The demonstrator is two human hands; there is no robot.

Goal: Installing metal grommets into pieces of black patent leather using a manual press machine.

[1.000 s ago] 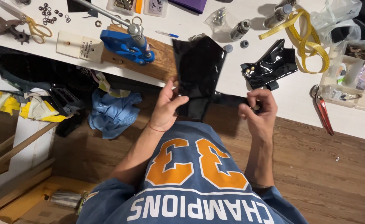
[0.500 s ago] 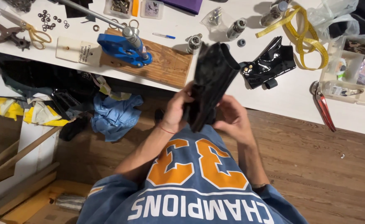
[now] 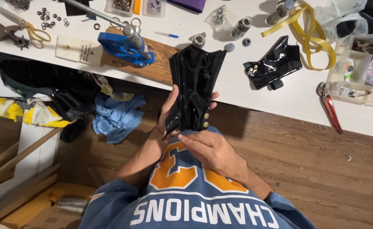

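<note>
Glossy black vinyl piece (image 3: 195, 85) with brass snaps, gripped upright by left hand (image 3: 169, 110); right hand (image 3: 210, 150) touching its lower edge. White bench (image 3: 237, 91) behind: blue press tool (image 3: 125, 47) on wooden board (image 3: 161, 63), second black vinyl piece (image 3: 273, 63), yellow tape measure (image 3: 309, 36), red-handled pliers (image 3: 331, 108).

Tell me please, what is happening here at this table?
A person holds a glossy black cuff-like piece up in front of the white table. The left hand grips its side; the right hand touches its lower edge, near the brass snaps. A second black piece, a blue hand press and a yellow tape measure lie on the table.
</note>
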